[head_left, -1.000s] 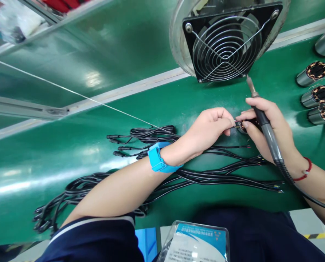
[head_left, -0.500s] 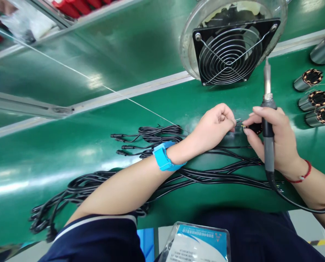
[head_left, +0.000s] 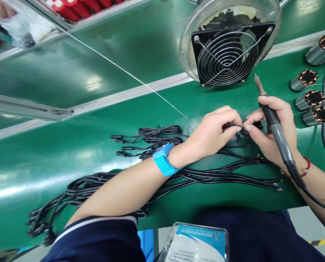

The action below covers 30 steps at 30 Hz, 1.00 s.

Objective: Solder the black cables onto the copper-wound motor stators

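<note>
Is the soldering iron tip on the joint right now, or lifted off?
Lifted off. The soldering iron lies slanted in the right hand, tip pointing up toward the fan, away from the pinched wire end.

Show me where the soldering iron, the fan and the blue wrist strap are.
soldering iron [head_left: 275, 128]: head view, on its dark handle in the right hand.
fan [head_left: 229, 54]: head view, on the wire grille.
blue wrist strap [head_left: 162, 162]: head view, on the band around the left wrist.
</note>
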Tool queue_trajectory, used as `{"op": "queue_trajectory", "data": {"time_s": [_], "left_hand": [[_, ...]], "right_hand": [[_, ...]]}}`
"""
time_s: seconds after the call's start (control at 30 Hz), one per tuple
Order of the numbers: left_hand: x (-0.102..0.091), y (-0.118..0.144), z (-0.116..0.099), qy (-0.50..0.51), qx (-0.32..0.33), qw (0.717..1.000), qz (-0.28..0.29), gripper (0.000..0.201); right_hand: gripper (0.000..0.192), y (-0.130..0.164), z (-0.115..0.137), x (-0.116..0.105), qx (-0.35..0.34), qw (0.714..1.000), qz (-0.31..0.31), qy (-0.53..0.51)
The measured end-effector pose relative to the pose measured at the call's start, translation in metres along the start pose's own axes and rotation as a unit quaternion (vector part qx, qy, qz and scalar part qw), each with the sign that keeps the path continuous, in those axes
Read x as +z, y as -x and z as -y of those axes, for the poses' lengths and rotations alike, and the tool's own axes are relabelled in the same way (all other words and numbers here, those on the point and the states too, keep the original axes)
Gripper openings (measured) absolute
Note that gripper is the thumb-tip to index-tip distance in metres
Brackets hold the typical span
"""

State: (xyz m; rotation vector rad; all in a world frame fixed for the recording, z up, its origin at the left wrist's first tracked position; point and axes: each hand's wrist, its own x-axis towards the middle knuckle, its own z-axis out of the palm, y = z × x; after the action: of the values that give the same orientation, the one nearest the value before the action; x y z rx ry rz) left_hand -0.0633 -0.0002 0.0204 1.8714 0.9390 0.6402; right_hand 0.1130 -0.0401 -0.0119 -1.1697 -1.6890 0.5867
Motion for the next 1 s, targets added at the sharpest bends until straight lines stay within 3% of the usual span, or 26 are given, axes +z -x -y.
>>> {"op": "queue_trajectory", "data": {"time_s": [0.2,0.3,0.43,0.53,0.73,1.0], "left_hand": [[0.001,-0.002,-0.002,-0.008,-0.058,0.998,-0.012,0.016],[0.004,-0.002,-0.003,-0.001,-0.057,0.998,-0.011,0.016],[0.007,-0.002,-0.003,0.015,-0.081,0.996,-0.018,0.016],[0.009,-0.002,-0.002,0.063,-0.126,0.99,-0.015,0.015],[0.01,-0.005,-0.004,0.14,-0.225,0.964,-0.008,0.011],[0.01,-0.005,-0.006,0.174,-0.239,0.955,-0.019,0.013]], "right_hand": [[0.041,-0.002,0.017,-0.014,0.025,0.998,-0.039,0.034],[0.039,0.006,0.029,-0.028,0.051,0.994,-0.052,0.084],[0.04,0.025,0.034,-0.04,-0.012,0.987,-0.074,0.14],[0.038,0.033,0.032,-0.043,-0.061,0.991,-0.04,0.11],[0.024,0.029,0.029,-0.044,-0.074,0.995,-0.015,0.061],[0.024,0.023,0.035,-0.043,-0.096,0.991,0.042,0.087]]}}
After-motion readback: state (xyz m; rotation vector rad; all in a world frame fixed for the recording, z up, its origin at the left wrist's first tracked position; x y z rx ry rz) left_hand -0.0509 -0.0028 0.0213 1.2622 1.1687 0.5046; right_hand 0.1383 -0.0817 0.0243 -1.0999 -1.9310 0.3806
